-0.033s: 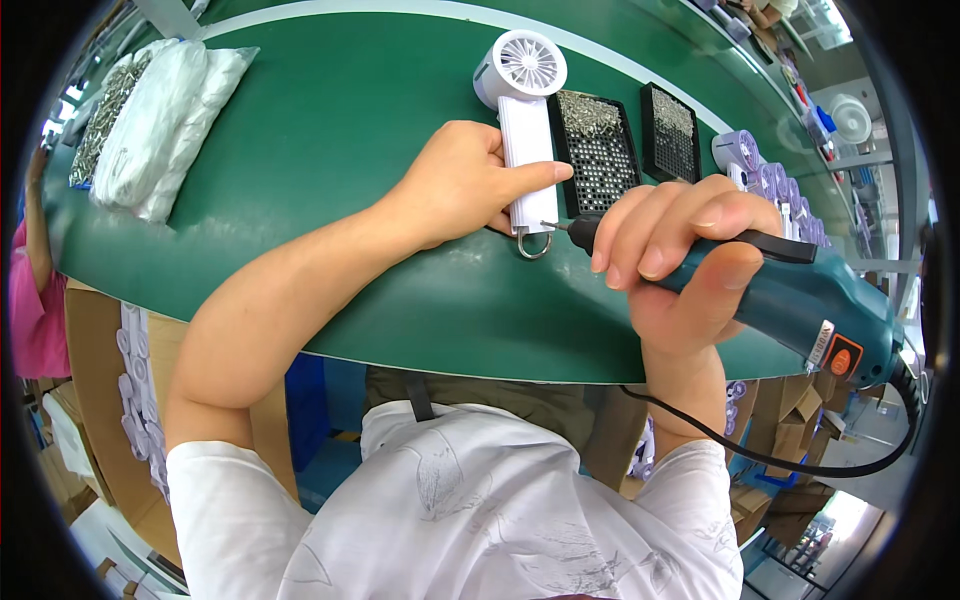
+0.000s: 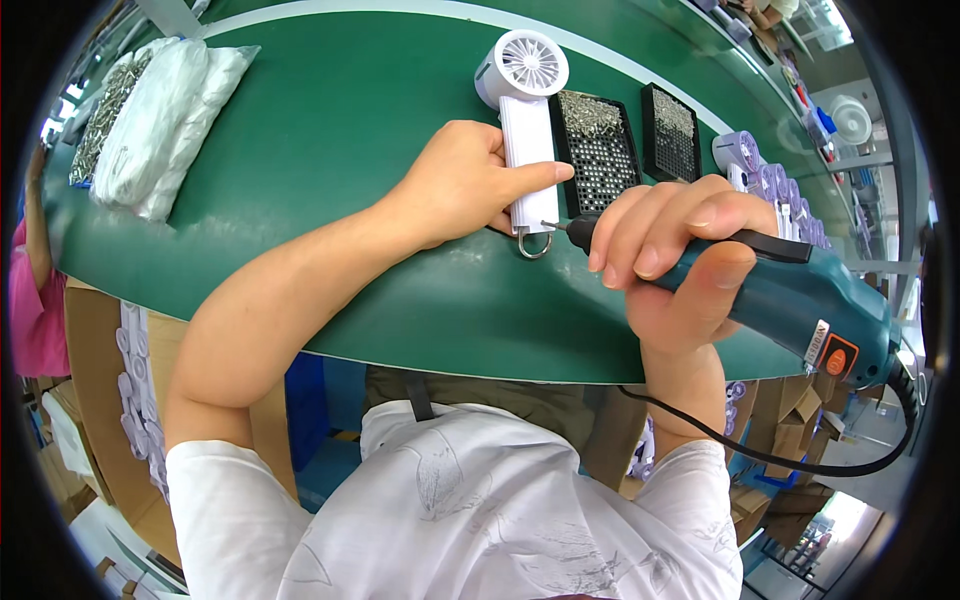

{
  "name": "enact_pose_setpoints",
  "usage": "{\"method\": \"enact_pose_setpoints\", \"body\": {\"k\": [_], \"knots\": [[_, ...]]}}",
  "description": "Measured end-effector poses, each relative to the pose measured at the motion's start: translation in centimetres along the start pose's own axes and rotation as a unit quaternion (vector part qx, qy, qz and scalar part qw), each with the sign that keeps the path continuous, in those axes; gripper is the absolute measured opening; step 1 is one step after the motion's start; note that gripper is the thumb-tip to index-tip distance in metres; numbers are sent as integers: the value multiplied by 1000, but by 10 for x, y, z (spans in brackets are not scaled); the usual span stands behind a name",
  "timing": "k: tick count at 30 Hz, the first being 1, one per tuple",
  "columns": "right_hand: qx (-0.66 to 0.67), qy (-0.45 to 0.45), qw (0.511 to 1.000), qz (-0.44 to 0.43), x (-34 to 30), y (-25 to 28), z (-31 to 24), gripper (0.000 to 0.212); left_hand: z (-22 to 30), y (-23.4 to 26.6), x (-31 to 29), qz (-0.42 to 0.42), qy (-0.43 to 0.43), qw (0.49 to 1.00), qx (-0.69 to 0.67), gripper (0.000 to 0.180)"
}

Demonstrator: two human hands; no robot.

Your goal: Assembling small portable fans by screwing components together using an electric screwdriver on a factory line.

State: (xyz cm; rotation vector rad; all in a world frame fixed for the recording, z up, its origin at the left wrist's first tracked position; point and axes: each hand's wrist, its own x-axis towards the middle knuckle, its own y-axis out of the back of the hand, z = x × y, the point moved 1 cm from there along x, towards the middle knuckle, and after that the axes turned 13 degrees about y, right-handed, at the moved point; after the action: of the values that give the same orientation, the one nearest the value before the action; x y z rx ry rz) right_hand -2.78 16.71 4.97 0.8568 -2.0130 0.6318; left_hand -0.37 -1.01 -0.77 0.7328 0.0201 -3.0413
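Observation:
A white handheld fan (image 2: 526,135) lies on the green table, its round head away from me and a metal ring (image 2: 534,246) at its near end. My left hand (image 2: 470,185) is closed round the fan's handle, thumb across the top. In my right hand (image 2: 680,250) is a teal electric screwdriver (image 2: 815,300), held nearly level with its black nose pointing left. The thin bit meets the handle's lower end beside the ring; whether a screw sits under the tip is too small to tell. A black tray of screws (image 2: 598,150) lies just right of the fan.
Another black screw tray (image 2: 671,133) stands farther right, beside a row of lilac fans (image 2: 775,185). Plastic bags (image 2: 165,130) with metal parts lie at the far left. A black cord (image 2: 800,467) loops from the screwdriver past my right arm. Cardboard boxes (image 2: 110,390) stand below the table edge.
My right hand and the screwdriver's body have shifted very slightly left. The bit stays at the fan handle's end, and my left hand has not moved.

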Motion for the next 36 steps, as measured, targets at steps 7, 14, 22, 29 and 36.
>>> {"method": "enact_pose_setpoints", "body": {"k": [7, 14, 22, 29, 36], "knots": [[12, -12, 1000, 3, 2, -7, 6, 20, -1, 3, -1, 3, -3, 1000, 1, 43], [20, -30, 999, 22, 2, -7, 10, 22, 0, 0, 1, 22, -13, 999, 35, 41], [-81, 5, 994, -74, -2, -9, 12, 20, -7, -3, 5, 58, -55, 997, 11, 44], [142, 40, 986, 79, 15, 5, -32, 35, -1, 7, -10, 167, -90, 981, 45, 37], [-73, -333, 920, 192, 20, 28, -28, 30, -12, 11, -74, 310, -144, 907, 245, 47]]}}
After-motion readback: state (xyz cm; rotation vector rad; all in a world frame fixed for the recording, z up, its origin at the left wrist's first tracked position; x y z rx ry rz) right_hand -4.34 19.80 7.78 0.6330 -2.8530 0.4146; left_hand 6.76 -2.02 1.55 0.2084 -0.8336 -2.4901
